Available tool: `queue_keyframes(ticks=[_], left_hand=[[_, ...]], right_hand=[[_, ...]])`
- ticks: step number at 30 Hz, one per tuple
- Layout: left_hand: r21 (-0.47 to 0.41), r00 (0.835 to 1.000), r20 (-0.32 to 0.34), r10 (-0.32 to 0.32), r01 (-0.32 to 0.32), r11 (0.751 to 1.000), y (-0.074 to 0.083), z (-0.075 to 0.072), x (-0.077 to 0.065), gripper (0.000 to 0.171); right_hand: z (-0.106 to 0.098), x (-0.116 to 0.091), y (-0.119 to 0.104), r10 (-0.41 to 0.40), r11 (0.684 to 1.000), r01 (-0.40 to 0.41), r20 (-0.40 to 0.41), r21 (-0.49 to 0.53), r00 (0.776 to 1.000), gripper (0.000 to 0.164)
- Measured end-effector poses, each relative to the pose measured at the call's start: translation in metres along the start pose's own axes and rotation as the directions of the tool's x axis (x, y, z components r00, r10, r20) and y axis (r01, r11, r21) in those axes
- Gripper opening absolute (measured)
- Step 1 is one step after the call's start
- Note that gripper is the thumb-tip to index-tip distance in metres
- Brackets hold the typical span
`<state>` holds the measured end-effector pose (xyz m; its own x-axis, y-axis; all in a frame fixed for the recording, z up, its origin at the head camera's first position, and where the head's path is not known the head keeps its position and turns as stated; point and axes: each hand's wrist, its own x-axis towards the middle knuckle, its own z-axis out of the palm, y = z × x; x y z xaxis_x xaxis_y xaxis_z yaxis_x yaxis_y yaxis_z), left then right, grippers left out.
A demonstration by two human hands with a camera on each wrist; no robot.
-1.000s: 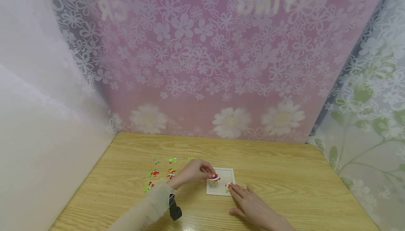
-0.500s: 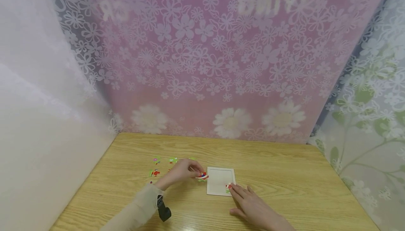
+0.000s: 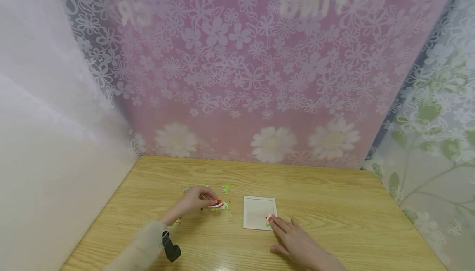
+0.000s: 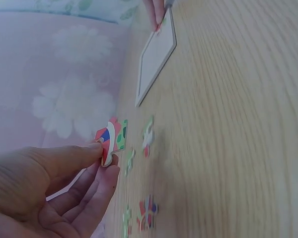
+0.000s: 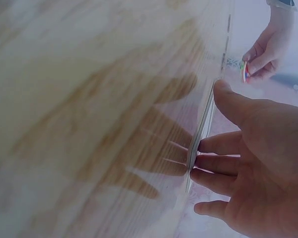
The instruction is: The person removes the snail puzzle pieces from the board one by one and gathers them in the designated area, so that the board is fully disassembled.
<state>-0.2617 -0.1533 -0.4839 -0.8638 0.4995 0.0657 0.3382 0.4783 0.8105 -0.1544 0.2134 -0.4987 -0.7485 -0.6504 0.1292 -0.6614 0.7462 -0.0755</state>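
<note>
My left hand (image 3: 194, 201) pinches a jigsaw puzzle piece (image 4: 114, 140) between thumb and fingers, held up off the table. The piece is red, white, blue and green. In the head view it overlaps the loose pieces left of a white square puzzle tray (image 3: 255, 209). At the tray's lower right corner lies another puzzle piece (image 3: 268, 219), partly covered by the fingertips of my right hand (image 3: 297, 241). Those fingers are straight, and the right wrist view shows them against the tray's edge (image 5: 204, 121).
Several loose puzzle pieces lie on the wooden table (image 3: 326, 205), including a green one (image 3: 226, 189) behind the left hand and a white-and-red one (image 4: 148, 138). Some are hidden by that hand. A black strap device (image 3: 170, 247) is on the left wrist. Flowered curtains (image 3: 237, 77) stand behind.
My left hand has carried its puzzle piece leftward from over the tray to above the loose pieces. The right hand has stayed at the tray's corner.
</note>
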Motion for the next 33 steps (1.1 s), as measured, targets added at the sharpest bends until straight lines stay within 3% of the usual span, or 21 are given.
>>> queue_keyframes(ticks=[6,12,19,22,28,33], left_hand=[[-0.016,0.999,-0.019,-0.031,0.03,0.999,-0.013,-0.015,-0.014,0.01],[0.002,0.997,-0.041,-0.062,0.062,0.998,-0.019,-0.021,-0.024,0.009],[-0.007,0.99,-0.03,-0.139,0.139,0.99,-0.023,-0.017,-0.032,0.007],[0.013,0.992,-0.017,-0.123,0.123,0.992,-0.022,-0.016,-0.035,0.006],[-0.028,0.992,0.027,-0.127,0.128,0.991,-0.023,-0.012,-0.037,0.005],[0.002,0.992,0.018,-0.126,0.126,0.992,-0.021,-0.011,-0.038,0.011]], right_hand=[[0.001,0.0,0.001,0.003,1.0,-0.003,0.008,-0.009,1.0,0.071],[0.001,0.0,0.0,-0.001,1.0,0.001,-0.005,-0.019,1.0,0.07],[0.0,0.001,-0.001,-0.002,1.0,0.001,-0.01,-0.027,1.0,0.069],[0.001,0.0,-0.001,-0.01,0.999,0.009,-0.023,-0.036,1.0,0.068],[0.003,0.0,0.001,0.007,1.0,-0.007,0.005,-0.011,1.0,0.07],[0.003,0.0,0.001,0.006,1.0,-0.006,0.004,-0.01,1.0,0.07]])
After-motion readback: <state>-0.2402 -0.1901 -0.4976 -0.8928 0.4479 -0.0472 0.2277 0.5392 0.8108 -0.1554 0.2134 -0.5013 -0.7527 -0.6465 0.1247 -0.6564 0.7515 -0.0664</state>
